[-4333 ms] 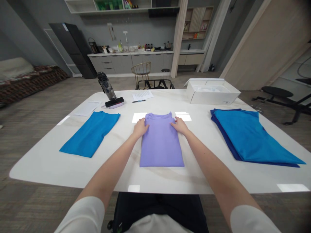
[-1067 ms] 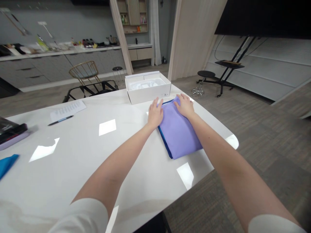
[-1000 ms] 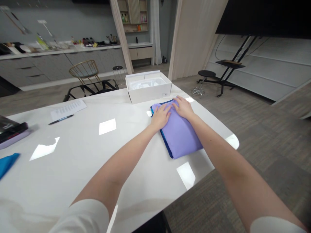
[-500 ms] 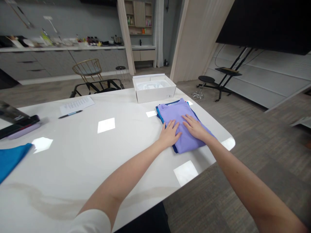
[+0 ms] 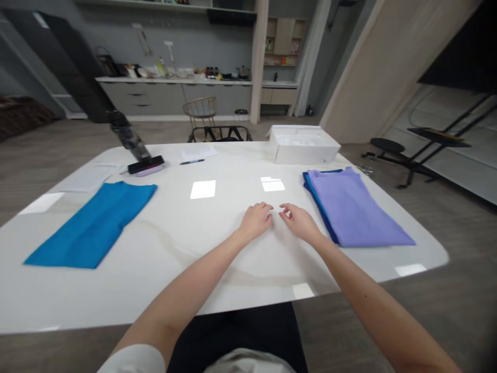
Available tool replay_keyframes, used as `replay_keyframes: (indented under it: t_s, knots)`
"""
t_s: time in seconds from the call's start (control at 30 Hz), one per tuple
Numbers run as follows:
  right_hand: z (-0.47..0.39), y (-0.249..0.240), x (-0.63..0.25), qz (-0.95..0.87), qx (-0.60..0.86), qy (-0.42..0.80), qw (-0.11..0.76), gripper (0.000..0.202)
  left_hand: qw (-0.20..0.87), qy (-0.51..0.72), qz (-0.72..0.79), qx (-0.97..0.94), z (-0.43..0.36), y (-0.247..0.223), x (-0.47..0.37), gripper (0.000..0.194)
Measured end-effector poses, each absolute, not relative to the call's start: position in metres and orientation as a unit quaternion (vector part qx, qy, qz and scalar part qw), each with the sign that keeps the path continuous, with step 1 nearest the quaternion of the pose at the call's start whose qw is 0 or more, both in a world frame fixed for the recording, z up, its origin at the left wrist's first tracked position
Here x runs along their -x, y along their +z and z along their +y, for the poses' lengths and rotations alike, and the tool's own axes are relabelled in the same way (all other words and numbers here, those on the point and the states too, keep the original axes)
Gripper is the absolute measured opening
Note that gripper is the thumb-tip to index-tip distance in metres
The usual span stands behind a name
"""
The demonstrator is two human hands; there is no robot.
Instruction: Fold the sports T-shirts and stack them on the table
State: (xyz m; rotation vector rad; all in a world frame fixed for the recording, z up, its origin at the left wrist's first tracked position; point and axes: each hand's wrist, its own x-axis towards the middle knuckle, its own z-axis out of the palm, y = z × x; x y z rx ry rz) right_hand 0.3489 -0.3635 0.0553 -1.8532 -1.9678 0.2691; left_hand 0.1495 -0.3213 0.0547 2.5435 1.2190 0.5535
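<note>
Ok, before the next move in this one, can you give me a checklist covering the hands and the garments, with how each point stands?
1. Left hand and right hand free of cloth: ok, both hold nothing, fingers loosely curled.
2. Hands off the table: cannot tell whether they touch it.
3. Purple garment on top of the blue layers: ok.
4. Edges of that pile flush: not ok, blue shows along its left and far edges.
5. Bright blue garment at the left lying flat: ok.
6. Pen out of the hands' way: ok, farther back.
</note>
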Motion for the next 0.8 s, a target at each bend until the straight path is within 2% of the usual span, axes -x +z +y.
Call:
replay_keyframes:
  t_s: [0.27,0.53,0.67,0.8]
  knots:
    - [-0.306,0.047,-0.133,-0.806,0.515,0.225,0.187,0.027,0.079,0.184,0.616,-0.762,-0.321,0.047,0.067,0.025]
    - [-0.26,0.043,0.086,-0.865,0.391,0.254,0.184,0.022,-0.023,0.166,0.778,-0.606,-0.319,0.047,0.255,0.026]
    - [-0.251,0.035,0.139,-0.862,0.402,0.242,0.19,0.02,-0.032,0.135,0.796,-0.589,-0.307,0.039,0.307,0.028]
    - [-0.25,0.028,0.144,-0.854,0.431,0.228,0.182,0.019,-0.06,0.12,0.816,-0.562,-0.289,0.035,0.326,0.03]
